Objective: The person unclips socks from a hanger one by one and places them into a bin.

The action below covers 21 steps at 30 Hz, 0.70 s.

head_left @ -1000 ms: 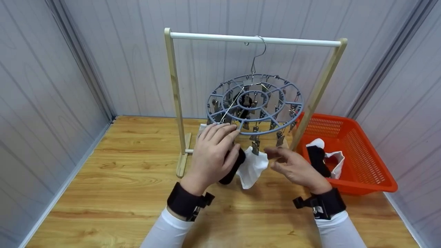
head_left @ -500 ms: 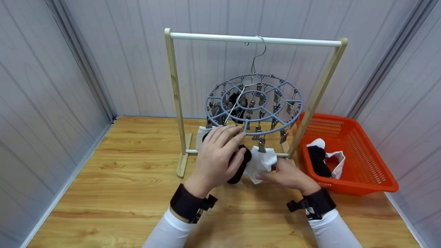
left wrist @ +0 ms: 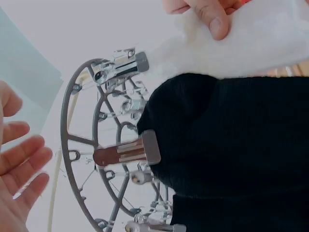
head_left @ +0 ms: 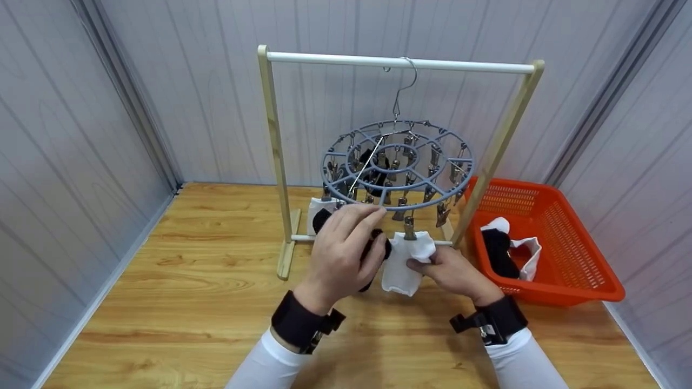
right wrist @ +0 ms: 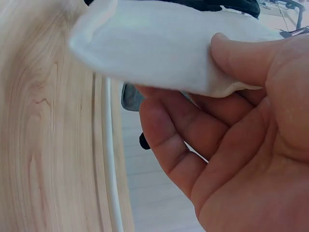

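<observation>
Head view: right hand pinches clipped white sock near its top; left hand loose-fingered, holding nothing, at hanger rim. Sock looks light, limp (grip by cuff).

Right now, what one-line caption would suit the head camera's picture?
Right hand pinches a clipped white sock while the left hand reaches to the round clip hanger.
</observation>
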Motion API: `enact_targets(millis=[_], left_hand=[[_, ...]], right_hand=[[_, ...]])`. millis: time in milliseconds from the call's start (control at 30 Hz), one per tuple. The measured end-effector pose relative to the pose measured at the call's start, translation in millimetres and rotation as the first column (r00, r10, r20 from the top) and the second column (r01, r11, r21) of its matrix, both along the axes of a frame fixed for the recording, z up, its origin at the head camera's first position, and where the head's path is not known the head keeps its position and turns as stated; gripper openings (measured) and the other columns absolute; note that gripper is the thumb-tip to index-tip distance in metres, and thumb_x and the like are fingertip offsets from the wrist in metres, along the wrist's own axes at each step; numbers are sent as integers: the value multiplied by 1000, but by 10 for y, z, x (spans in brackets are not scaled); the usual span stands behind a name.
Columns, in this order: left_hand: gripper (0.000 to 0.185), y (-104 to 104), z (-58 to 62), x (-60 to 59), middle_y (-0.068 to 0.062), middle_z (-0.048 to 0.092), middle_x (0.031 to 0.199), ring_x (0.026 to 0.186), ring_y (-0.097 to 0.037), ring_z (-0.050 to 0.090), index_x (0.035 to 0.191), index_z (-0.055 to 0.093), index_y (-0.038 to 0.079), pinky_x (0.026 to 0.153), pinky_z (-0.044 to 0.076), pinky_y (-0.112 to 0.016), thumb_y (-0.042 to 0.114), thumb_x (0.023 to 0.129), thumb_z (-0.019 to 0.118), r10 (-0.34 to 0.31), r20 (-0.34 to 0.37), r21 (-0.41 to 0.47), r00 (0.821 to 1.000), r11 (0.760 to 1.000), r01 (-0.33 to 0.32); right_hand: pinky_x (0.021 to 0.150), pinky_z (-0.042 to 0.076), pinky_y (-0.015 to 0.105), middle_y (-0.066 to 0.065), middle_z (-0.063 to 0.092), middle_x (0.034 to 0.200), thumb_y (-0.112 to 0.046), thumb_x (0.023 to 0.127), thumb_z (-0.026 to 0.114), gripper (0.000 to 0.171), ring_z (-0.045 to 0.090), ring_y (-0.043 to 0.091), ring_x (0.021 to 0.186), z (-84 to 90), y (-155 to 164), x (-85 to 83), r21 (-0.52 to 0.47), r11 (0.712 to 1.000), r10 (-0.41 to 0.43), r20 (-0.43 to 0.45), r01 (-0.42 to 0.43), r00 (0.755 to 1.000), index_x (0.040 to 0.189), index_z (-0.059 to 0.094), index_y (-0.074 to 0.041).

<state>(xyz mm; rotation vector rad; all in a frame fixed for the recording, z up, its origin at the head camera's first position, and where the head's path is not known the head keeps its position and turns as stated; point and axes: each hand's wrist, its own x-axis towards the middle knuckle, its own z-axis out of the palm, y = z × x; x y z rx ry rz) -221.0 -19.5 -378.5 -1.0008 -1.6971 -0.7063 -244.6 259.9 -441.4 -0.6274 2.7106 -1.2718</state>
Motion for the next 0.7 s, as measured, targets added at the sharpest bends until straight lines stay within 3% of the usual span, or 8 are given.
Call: enact_targets(millis=[167, 300, 433, 567, 700], left_hand=[[35, 140, -94, 33, -14, 76, 122, 112, -28, 73, 128, 75, -4, 104, 61, -37, 10, 96, 77, -19, 16, -31, 1000, 999, 19], [40, 256, -205, 61, -16, 75, 127, 117, -29, 71, 133, 72, -7, 107, 59, -37, 14, 99, 78, 21, 147, -37, 989, 999, -15], [49, 332, -289, 73, -21, 71, 134, 124, -31, 68, 141, 64, -10, 111, 57, -40, 17, 103, 77, 25, 267, -19, 963, 1000, -21], [57, 352, -315, 67, -25, 66, 146, 135, -32, 65, 150, 56, -12, 117, 54, -42, 19, 106, 76, -34, 369, 23, 929, 999, 28], [58, 339, -312, 72, -24, 60, 157, 147, -32, 58, 157, 51, -10, 123, 48, -43, 20, 111, 70, -111, 502, 74, 858, 994, 86]], right_hand=[[98, 63, 52, 15, 79, 128, -31, 109, 74, 45, 75, 29, 115, 10, -23, 12, -22, 1000, 20, 19, -20, 1000, 139, 72, 2], [97, 64, 46, 13, 79, 127, -29, 109, 75, 40, 76, 27, 113, 1, -33, 23, -27, 998, 49, -4, -49, 999, 138, 74, -1], [98, 64, 43, 11, 79, 131, -28, 109, 75, 39, 75, 25, 116, 4, -54, 41, -25, 997, 66, -26, -67, 997, 140, 75, -6], [98, 64, 47, 12, 78, 133, -29, 109, 74, 37, 75, 27, 118, 34, -81, 76, -34, 996, 79, -26, -79, 997, 138, 77, -6], [99, 64, 49, 11, 78, 133, -29, 110, 73, 36, 74, 26, 118, 60, -116, 103, -29, 996, 87, -25, -88, 996, 137, 77, -6]])
